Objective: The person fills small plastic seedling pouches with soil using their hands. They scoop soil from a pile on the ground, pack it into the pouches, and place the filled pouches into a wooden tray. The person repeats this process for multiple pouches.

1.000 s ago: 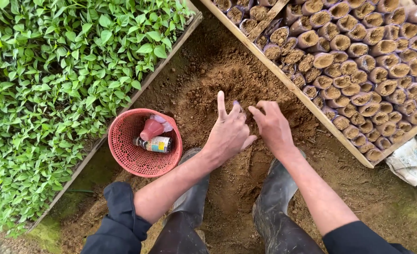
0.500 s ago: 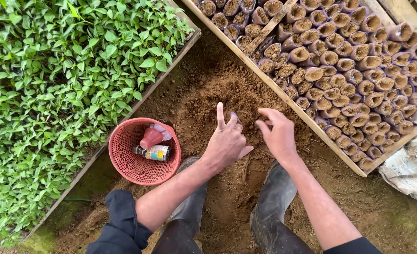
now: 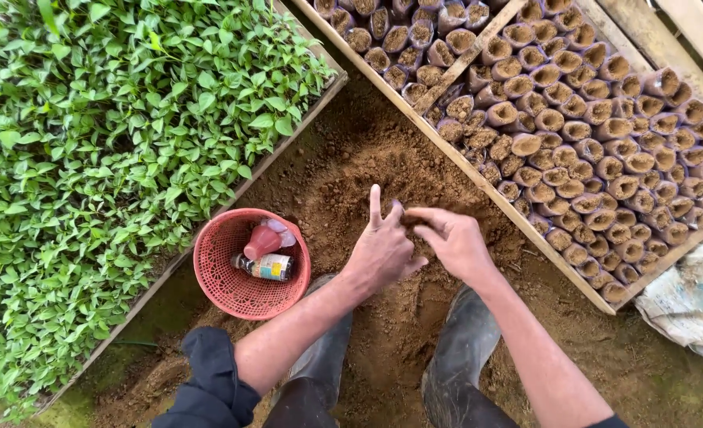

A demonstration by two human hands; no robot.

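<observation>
My left hand [image 3: 381, 250] rests over a mound of loose brown soil [image 3: 351, 170], index finger pointing up, the other fingers curled around what looks like a small clear plastic bag, mostly hidden. My right hand [image 3: 456, 242] is right beside it, fingers together and reaching left until they touch the left hand's fingertips. What the right fingers pinch is hidden. Both hands hover just above the soil, between my two dark rubber boots [image 3: 454, 357].
A red mesh basket [image 3: 208, 269] left of my hands holds a small bottle [image 3: 266, 267] and a pink cone-shaped cap [image 3: 262, 240]. Green seedlings [image 3: 90, 158] fill a wooden bed at left. Several soil-filled bags [image 3: 589, 135] stand in a wooden frame [image 3: 478, 190] at right. A white sack [image 3: 688, 297] lies far right.
My right hand has moved left and closed against the left hand's fingertips. The view has shifted, so everything sits lower in the picture.
</observation>
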